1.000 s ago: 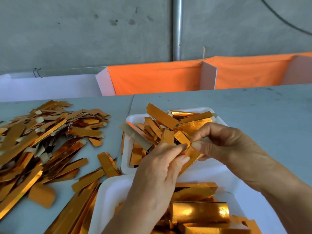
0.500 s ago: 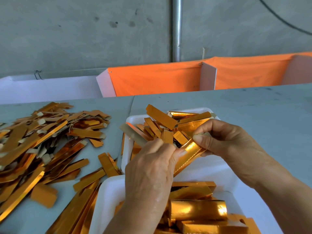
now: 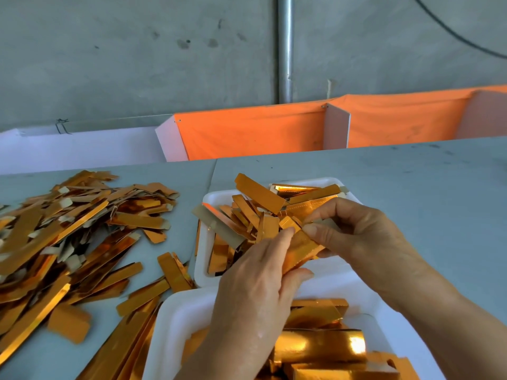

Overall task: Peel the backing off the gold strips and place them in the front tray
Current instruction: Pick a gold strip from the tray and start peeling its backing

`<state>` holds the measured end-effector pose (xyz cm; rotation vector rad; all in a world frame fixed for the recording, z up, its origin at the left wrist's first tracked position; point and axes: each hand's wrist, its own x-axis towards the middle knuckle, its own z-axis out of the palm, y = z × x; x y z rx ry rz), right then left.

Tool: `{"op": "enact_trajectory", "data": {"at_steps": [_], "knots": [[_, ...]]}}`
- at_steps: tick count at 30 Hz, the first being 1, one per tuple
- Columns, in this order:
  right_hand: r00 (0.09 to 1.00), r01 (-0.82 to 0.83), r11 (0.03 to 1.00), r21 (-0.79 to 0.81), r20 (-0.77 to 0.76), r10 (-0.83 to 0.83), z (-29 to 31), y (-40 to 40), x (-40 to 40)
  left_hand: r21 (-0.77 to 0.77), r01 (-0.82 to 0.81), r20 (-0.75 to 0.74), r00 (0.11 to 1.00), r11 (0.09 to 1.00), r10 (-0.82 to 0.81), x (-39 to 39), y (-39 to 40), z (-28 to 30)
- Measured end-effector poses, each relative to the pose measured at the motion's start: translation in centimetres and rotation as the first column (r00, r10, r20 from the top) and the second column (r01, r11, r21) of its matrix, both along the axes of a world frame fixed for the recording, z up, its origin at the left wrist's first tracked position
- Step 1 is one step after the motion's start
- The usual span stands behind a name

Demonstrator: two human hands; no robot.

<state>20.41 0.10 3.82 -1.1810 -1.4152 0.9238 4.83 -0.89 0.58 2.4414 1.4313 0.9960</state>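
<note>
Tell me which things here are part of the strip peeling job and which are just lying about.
Part of the job:
shiny gold foil strip, pinched by left hand and right hand
white foam front tray
white foam back tray
heap of gold strips

Just there:
orange cloth partition
grey metal pipe

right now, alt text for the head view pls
Two hands, left hand and right hand, pinch one gold strip over two white trays holding gold pieces. A loose strip pile lies to the left on the grey table.

Front tray [image 3: 175,319] and loose strip pile [image 3: 55,242] cut by frame edges; held strip [image 3: 299,248] partly hidden by fingers.
</note>
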Motion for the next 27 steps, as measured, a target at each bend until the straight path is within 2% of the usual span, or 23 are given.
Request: {"op": "enact_trajectory", "data": {"at_steps": [4, 9, 16, 18, 23, 27], "knots": [[0.999, -0.046, 0.999, -0.006, 0.02, 0.046, 0.1, -0.1, -0.1, -0.028, 0.041, 0.124, 0.992, 0.999, -0.037, -0.1, 0.0, -0.1], [0.983, -0.177, 0.982, -0.071, -0.07, 0.173, 0.2, -0.2, 1.2, -0.124, 0.09, 0.262, 0.964, 0.988, -0.055, -0.7, -0.1, 0.5], [0.935, -0.27, 0.958, -0.094, -0.265, 0.237, 0.2, 0.1, 1.8, -0.194, 0.196, 0.366, 0.924, 0.961, -0.114, -1.2, -0.1, 0.6], [0.931, -0.291, 0.955, -0.063, -0.247, 0.267, 0.4, -0.1, 1.9, -0.198, 0.225, 0.401, 0.907, 0.954, -0.131, -1.4, -0.1, 0.6], [0.946, -0.315, 0.948, 0.041, -0.07, 0.317, 0.8, -0.4, 2.3, -0.191, 0.261, 0.422, 0.892, 0.946, -0.161, -1.7, 0.0, 0.5], [0.933, -0.36, 0.931, 0.058, -0.005, 0.361, 1.0, -0.5, 2.7, -0.189, 0.296, 0.45, 0.874, 0.936, -0.185, -1.8, 0.1, 0.5]]}}
